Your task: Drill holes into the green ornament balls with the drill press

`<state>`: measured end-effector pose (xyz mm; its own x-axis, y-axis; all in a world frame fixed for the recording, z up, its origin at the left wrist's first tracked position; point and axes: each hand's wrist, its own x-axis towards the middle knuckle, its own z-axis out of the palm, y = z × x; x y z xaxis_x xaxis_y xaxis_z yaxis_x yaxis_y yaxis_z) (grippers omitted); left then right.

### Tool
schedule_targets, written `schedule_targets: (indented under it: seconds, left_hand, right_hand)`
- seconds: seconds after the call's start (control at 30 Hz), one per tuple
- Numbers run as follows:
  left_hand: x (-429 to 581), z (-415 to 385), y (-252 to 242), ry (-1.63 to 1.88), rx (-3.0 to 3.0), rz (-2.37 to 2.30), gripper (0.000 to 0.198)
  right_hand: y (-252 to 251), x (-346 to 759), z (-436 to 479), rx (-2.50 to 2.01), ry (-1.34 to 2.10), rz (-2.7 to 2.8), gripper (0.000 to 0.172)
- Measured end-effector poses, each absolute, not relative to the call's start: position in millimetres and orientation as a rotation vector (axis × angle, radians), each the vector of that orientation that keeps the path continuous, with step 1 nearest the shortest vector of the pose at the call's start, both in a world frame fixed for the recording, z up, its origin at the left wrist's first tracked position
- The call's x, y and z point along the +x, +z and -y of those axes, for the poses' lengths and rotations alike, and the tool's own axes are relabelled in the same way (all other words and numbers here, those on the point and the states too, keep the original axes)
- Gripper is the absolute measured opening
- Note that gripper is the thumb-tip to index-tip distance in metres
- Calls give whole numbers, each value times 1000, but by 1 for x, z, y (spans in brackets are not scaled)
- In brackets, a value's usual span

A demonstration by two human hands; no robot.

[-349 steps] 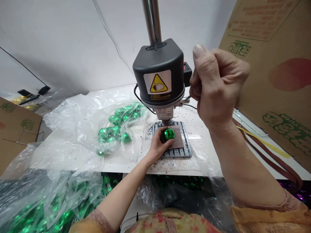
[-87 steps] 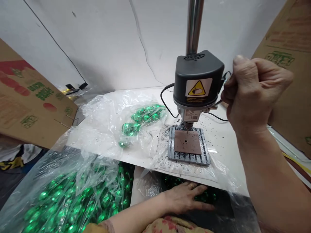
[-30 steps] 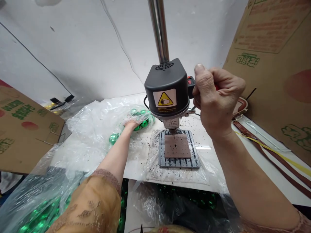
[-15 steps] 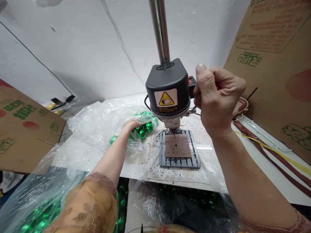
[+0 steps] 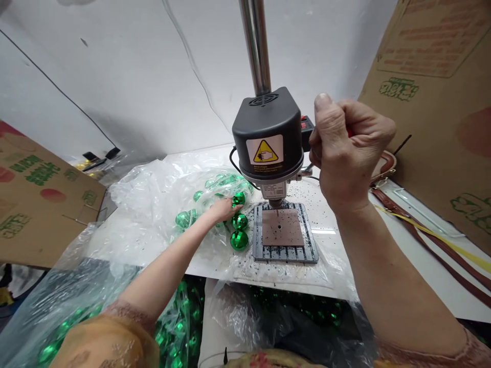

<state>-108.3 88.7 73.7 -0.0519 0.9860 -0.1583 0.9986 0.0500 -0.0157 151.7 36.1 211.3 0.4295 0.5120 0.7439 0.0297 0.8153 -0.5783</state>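
Note:
My left hand [image 5: 221,209] is at the mouth of a clear plastic bag [image 5: 146,189], its fingers against a shiny green mirror ball [image 5: 238,198]; its palm side is hidden. Two more loose green balls [image 5: 239,240] lie in a row below it, beside the drill press base [image 5: 312,250]. My right hand [image 5: 347,153] is wrapped round the feed handle of the black drill press [image 5: 266,133]; a bit of red shows between the fingers. Under the bit, a brown square board [image 5: 293,227] with one hole lies on the slotted base, sprinkled with dark chips.
Cardboard boxes stand at the left [image 5: 46,199] and right [image 5: 433,128]. Brown straps [image 5: 422,235] and a yellow strip lie on the white table at right. Below the table edge, plastic bags hold more green balls [image 5: 178,327]. A steel column [image 5: 256,51] rises behind the drill head.
My left hand has come slightly right and down, out from under the plastic film. Several green balls now lie loose beside the drill base. My right hand keeps its grip on the handle.

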Motion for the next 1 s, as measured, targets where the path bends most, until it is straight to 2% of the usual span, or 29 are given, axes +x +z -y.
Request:
schedule_targets:
  seconds: [0.13,0.3,0.4,0.5,0.6,0.7,0.83,1.0]
  left_hand:
    - [-101,-62,73,-142,2138,-2270,56]
    - [-90,-5,63,347,2462,-2111,39]
    - [-88,29,46,315,2439,-2013,35]
    - [-90,47,35,431,2256,-1917,35]
    - [-85,52,40,914,1929,-1669,31]
    - [-69,48,57,1273,1308,-1270,34]
    - [-44,37,72,1301,708,-876,36]
    - [-33,30,64,1176,526,-827,34]
  right_hand:
    - [212,151,-35,-565,334,1099,44]
    - [213,151,-35,-554,330,1091,44]
    - [213,151,-36,-568,310,1093,43]
    - [212,151,-38,-554,280,1087,44]
    - [212,151,-39,-555,293,1095,44]
    - [212,151,-39,-548,285,1086,43]
    - [211,151,-39,-550,297,1081,43]
    - [210,152,-41,-519,319,1082,44]
